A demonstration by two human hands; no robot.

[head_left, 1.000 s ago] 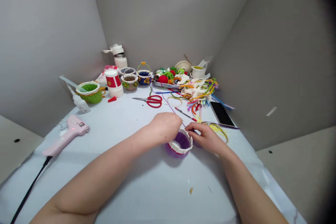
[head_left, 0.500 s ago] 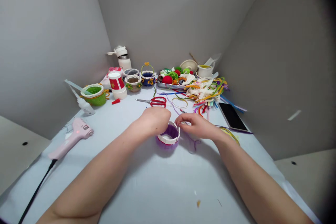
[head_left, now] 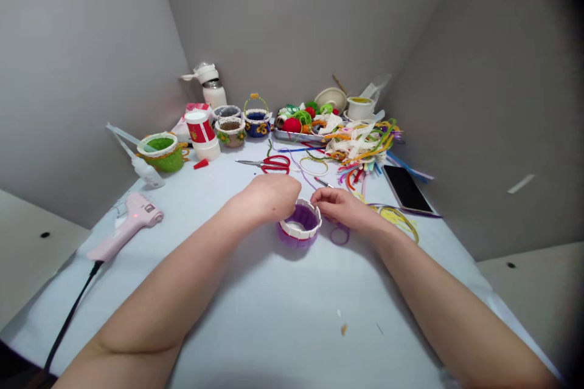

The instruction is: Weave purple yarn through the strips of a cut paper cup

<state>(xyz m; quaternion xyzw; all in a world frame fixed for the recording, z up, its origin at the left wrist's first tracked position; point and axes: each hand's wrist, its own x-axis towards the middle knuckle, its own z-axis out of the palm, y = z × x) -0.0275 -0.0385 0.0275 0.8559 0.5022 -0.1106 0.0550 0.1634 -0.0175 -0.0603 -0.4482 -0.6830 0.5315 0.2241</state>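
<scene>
A small purple yarn-wrapped cup with a white rim (head_left: 300, 228) stands in the middle of the white table (head_left: 255, 316). My left hand (head_left: 271, 196) is closed around the cup's left side and holds it. My right hand (head_left: 340, 206) pinches a thin purple strand at the cup's right rim. A loop of that purple strand (head_left: 340, 235) lies on the table just below my right hand.
Red scissors (head_left: 272, 163) lie behind the cup. A pink glue gun (head_left: 128, 226) with a black cord rests at the left. A phone (head_left: 404, 189), a pile of coloured strips (head_left: 362, 147), a tray of yarn balls (head_left: 298, 123) and several decorated cups (head_left: 231, 131) crowd the back.
The cup and both hands sit slightly farther right than half a second ago. The loose purple strand beside my right hand has curled into a loop on the table.
</scene>
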